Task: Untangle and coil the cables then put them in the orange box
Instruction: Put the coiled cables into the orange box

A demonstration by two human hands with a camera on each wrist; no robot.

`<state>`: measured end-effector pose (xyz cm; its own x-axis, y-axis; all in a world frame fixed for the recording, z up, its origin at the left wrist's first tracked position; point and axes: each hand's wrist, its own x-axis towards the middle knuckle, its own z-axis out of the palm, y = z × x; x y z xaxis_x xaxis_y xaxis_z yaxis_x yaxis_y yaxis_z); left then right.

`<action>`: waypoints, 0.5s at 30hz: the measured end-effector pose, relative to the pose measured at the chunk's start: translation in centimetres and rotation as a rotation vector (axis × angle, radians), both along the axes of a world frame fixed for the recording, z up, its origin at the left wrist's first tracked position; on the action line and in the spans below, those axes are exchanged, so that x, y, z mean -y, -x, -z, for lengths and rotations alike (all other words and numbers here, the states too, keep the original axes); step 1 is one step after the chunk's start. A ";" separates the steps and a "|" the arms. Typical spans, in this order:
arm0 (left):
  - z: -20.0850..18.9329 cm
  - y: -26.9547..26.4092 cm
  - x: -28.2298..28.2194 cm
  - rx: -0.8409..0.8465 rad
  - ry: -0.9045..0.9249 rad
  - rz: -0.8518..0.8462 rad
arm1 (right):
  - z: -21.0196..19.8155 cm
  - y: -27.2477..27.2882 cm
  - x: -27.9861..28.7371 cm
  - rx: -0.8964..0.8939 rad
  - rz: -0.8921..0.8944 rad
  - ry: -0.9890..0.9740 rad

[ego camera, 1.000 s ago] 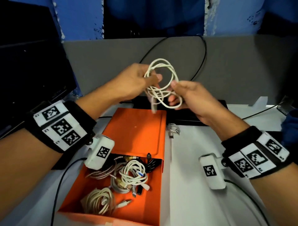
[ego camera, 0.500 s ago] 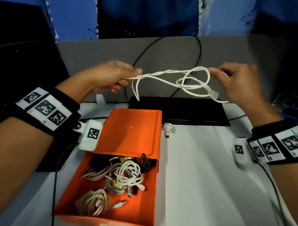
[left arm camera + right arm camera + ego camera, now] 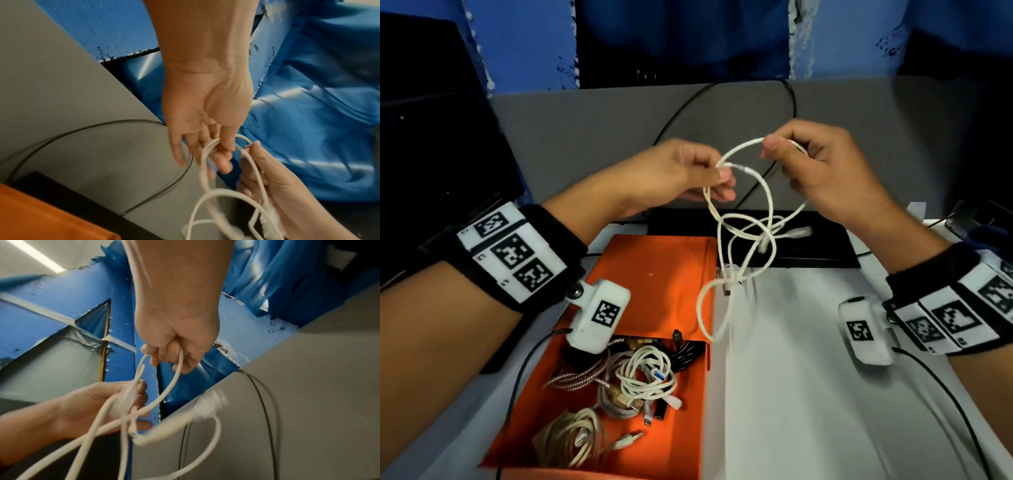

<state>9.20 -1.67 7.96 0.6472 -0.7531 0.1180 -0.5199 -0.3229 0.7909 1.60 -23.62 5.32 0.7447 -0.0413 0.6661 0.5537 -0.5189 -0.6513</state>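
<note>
A white cable hangs in loose tangled loops between my hands, above the far right corner of the orange box. My left hand pinches one part of it near a connector end. My right hand pinches the top of the arc, a little higher. In the left wrist view the left hand's fingertips grip the cable. The right wrist view shows the right hand curled round the cable. The box holds several coiled cables, among them a white coil and a beige coil.
A black keyboard lies along the grey partition behind the box. On the partition a thin black cable loops. A dark monitor stands at the left. The white table extends right of the box.
Half a second ago my hands were spread wide with the cable stretched between them. They have come back together, and the cable now sags in loose loops.
</note>
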 end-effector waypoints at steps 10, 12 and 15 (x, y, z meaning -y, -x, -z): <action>0.4 -4.4 -2.2 0.406 -0.136 -0.409 | -1.0 2.8 7.9 -0.672 0.105 0.170; 0.1 -4.3 -2.1 0.318 -0.104 -0.382 | -0.6 2.6 8.0 -0.432 0.237 0.058; -0.3 -4.7 -2.6 0.296 -0.313 -0.378 | -0.1 2.3 9.6 -0.050 0.579 0.246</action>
